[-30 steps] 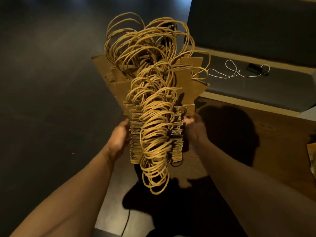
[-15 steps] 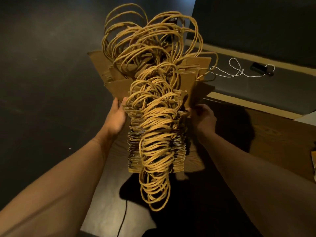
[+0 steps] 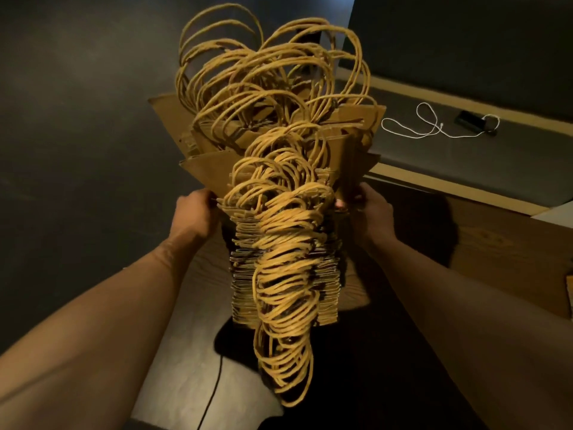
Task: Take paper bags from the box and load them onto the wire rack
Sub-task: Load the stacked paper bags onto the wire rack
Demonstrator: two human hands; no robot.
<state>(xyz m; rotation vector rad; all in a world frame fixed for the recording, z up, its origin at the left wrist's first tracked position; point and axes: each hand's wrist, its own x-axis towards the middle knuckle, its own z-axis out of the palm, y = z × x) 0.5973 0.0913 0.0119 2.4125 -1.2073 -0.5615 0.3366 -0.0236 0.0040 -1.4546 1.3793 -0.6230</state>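
Currently the left hand (image 3: 195,215) and right hand (image 3: 370,212) clamp a thick stack of flat paper bags (image 3: 279,187) from its 9 and 3 o'clock sides, holding it in the air above the wooden bench (image 3: 496,243), with the twisted-paper handles (image 3: 285,274) spilling toward 6 o'clock and the far bags fanning open toward 12 o'clock. The step in hand appears to be the carry from box to rack; neither box nor wire rack is in view. The next move calls for firm, even side pressure so the fanned bags do not slip, and care that the loose handles do not snag.
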